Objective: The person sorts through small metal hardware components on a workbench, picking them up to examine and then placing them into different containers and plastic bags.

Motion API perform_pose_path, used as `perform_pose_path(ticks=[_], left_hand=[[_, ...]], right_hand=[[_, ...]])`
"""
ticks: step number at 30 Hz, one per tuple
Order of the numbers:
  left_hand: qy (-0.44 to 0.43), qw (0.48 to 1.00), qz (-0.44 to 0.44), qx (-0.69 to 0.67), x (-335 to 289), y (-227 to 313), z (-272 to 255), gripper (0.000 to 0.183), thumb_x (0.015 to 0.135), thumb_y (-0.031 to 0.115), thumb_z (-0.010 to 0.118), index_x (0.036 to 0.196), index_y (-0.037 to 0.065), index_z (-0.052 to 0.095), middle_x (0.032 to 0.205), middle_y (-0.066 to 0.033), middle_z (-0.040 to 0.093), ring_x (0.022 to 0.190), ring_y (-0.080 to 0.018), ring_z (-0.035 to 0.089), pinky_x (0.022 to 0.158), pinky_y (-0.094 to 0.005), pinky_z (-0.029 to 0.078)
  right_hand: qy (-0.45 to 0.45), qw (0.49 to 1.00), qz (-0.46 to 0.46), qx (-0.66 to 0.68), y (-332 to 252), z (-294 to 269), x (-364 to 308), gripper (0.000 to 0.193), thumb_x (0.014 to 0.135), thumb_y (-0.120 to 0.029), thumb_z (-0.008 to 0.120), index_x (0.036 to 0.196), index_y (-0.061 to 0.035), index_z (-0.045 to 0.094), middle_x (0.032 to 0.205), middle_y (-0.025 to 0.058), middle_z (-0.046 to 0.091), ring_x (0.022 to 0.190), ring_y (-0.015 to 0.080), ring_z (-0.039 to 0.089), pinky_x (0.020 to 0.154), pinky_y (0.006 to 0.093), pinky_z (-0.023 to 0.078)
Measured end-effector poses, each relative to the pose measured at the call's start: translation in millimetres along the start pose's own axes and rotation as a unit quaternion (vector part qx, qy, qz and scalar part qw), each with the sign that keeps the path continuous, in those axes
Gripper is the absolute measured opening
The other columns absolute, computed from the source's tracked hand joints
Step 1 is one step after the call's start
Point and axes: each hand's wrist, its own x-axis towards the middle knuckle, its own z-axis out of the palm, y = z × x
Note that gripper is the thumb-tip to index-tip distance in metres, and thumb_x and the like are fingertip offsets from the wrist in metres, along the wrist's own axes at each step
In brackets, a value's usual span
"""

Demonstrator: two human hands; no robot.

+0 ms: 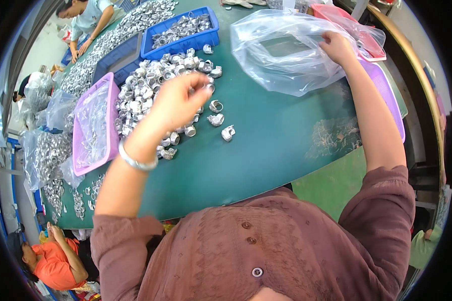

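Note:
My left hand (182,99) hovers over the right side of a heap of silver-coloured metal rings (140,90), its fingers curled and their tips drawn together. A ring shows right at those fingertips, but whether it is pinched or lies behind them I cannot make out. Beside the heap, a few loose rings (216,119) lie apart on the green tabletop (256,150). Over at the right, my right hand (338,47) pinches the rim of a large clear plastic bag (286,75). The bag lies spread on the table with its mouth gaping.
Behind the heap stand a blue bin (218,35) of rings and a darker blue tray (116,59). A pink basket (113,150) with plastic flanks the heap. Red (374,49) and purple (386,90) trays sit beyond my right arm. Two people (60,263) (93,17) work nearby.

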Motion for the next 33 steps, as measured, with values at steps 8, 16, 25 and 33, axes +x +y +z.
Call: perform_pose_path(ticks=[8,16,25,33], left_hand=[[0.122,0.988,-0.046,0.088,-64,-31,57,0.034,0.078,0.017,0.060,0.105,-0.003,0.053,0.065,-0.0122,0.058,0.057,-0.0223,0.057,0.054,-0.0310,0.045],[0.047,0.970,-0.109,0.212,-29,-16,70,0.042,0.075,0.043,0.060,0.073,0.000,0.058,0.064,-0.0167,0.059,0.063,-0.0329,0.059,0.057,-0.0402,0.046],[0.092,0.983,-0.086,-0.135,-58,-38,61,0.032,0.074,0.006,0.066,0.099,0.000,0.047,0.079,-0.0066,0.060,0.067,-0.0105,0.057,0.062,-0.0230,0.046],[0.093,0.915,-0.003,-0.392,-73,-42,57,0.037,0.073,-0.008,0.059,0.107,0.002,0.048,0.094,-0.0050,0.056,0.084,-0.0100,0.055,0.075,-0.0243,0.046]], right_hand=[[-0.022,0.995,-0.064,-0.068,-82,-19,-39,0.022,0.076,-0.015,0.048,0.092,-0.0044,0.060,0.090,0.0179,0.061,0.088,0.0331,0.058,0.079,0.0414,0.044],[-0.211,0.898,-0.288,0.257,-191,67,-94,0.038,0.069,-0.009,0.060,0.107,-0.0068,0.055,0.092,0.0129,0.056,0.080,0.0292,0.057,0.073,0.0371,0.045],[-0.250,0.844,-0.220,0.421,-203,67,-115,0.031,0.069,-0.006,0.064,0.098,-0.0032,0.053,0.082,0.0073,0.056,0.068,0.0174,0.055,0.063,0.0281,0.046],[-0.234,0.781,-0.168,0.555,-214,37,-152,0.033,0.073,-0.008,0.063,0.104,-0.0021,0.052,0.070,0.0023,0.055,0.060,0.0074,0.051,0.055,0.0224,0.044]])
